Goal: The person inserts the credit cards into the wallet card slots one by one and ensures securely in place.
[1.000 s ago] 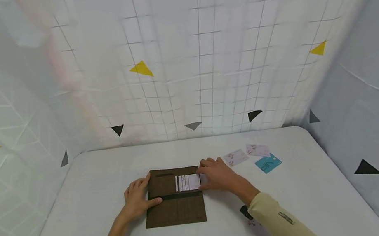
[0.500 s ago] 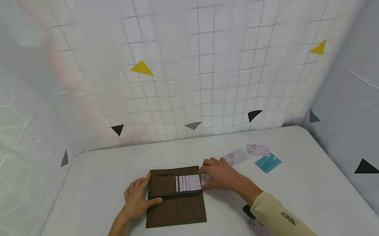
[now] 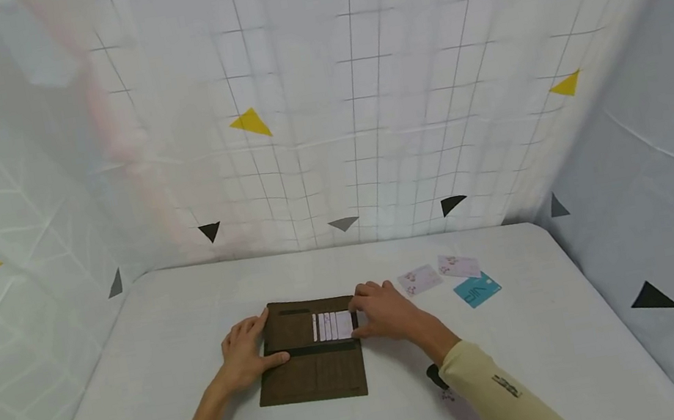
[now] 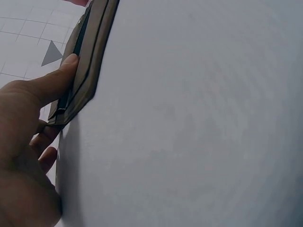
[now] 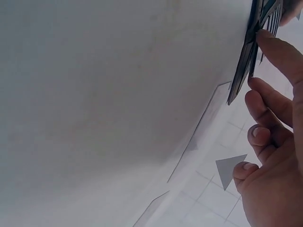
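An unfolded brown wallet lies on the white table, with several pale cards overlapping in slots of its far half. Its left edge is gripped by my left hand, thumb near the fold; the left wrist view shows the thumb on top of the wallet and fingers of the hand at its edge. My right hand holds the right edge beside the cards. In the right wrist view, thumb and forefinger of that hand pinch the wallet's edge; the other fingers are bent.
Two pale flowered cards and a blue card lie right of the wallet, toward the table's far side. Another flowered card is partly under the right forearm in view. White curtains surround the white table.
My right hand has shifted slightly right and then back left, against the wallet's right edge. My left hand and the wallet have hardly moved.
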Motion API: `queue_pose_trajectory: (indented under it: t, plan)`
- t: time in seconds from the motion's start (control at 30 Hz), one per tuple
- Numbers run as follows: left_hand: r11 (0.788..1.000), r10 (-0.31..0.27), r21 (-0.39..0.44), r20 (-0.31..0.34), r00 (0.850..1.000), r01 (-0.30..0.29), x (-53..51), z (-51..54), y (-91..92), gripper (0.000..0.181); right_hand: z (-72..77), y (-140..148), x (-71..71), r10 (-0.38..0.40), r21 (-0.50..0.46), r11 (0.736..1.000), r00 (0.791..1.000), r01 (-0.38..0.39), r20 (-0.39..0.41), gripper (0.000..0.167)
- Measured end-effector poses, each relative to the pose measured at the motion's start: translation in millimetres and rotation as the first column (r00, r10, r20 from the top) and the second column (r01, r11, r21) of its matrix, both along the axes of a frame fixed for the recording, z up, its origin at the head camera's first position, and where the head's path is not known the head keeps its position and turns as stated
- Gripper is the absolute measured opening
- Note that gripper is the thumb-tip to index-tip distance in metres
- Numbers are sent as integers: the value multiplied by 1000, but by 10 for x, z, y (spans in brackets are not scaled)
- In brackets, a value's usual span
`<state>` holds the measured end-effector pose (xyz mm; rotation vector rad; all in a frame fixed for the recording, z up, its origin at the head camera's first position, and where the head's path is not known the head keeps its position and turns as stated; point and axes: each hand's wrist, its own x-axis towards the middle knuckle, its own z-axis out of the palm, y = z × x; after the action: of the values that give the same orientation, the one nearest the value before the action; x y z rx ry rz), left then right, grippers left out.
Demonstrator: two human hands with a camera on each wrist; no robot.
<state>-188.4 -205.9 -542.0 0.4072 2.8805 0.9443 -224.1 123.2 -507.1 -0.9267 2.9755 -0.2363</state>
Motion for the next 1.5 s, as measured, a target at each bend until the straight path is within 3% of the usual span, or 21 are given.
queue_pose_trajectory:
  t: [0.37, 0.57, 0.7, 0.83, 1.2, 1.5]
  plan:
    - [1000, -5, 12, -32, 999, 5, -11, -34, -6, 106, 29, -152, -14, 10, 45, 999, 1000, -9, -17, 47]
    - [1000, -19, 22, -39, 999, 20, -19, -25, 62, 105, 38, -226, 59, 60, -10, 998, 998, -60, -1, 45]
    - [999, -34, 24, -33, 999, 35, -15, -10, 89, 105, 60, -150, 104, 7, -15, 1000, 1000, -7, 6, 49]
    - [999, -12, 32, -39, 999, 14, 7, 1, 51, 104, 60, -58, 96, -50, -2, 999, 998, 50, 34, 54]
    - [1000, -6, -9, -3, 1000, 6, -6, -31, 22, 107, -40, -58, 118, -48, -1, 999, 999, 48, 25, 52]
    - [1000, 0, -5, -16, 1000, 0, -7, -13, 28, 107, -47, -121, 139, -44, -31, 999, 999, 44, -15, 50]
